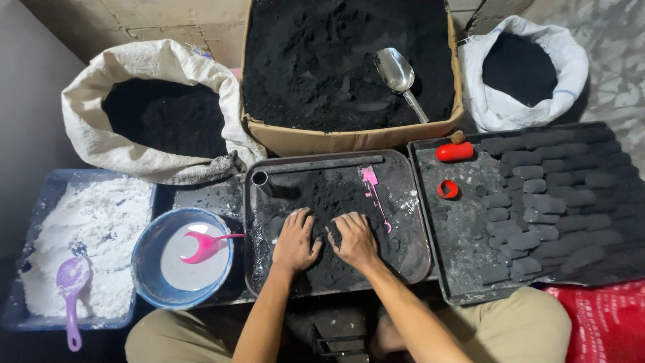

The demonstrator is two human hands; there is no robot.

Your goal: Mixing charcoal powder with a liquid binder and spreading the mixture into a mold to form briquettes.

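Black powder (336,202), damp-looking and clumped, lies heaped in the middle of a dark metal tray (416,262) straight ahead of the person. Both hands press palm-down into it, side by side and nearly touching. The left hand (295,240) has its fingers loosely spread and dug into the heap; the right hand (355,240) has its fingers bent, and it may be closed round a small lump, though the view does not settle that.

On the same tray a pink scraper (373,191) lies just beyond the right hand, and a short metal tube (261,179) sits at the far left corner beside a long dark bar (329,164).

To the right, a second tray (457,235) carries rows of black pressed blocks (551,195), a red cylinder (455,152) and a red ring (447,189). To the left stands a blue bowl (149,265) of white liquid with a pink spoon (201,245), and beyond it a blue tub (47,185) of white powder with a purple scoop (71,286).

Behind the trays, a cardboard box (349,138) of black powder holds a metal scoop (398,72), flanked by two white sacks, left (101,141) and right (497,111), also filled with black powder.
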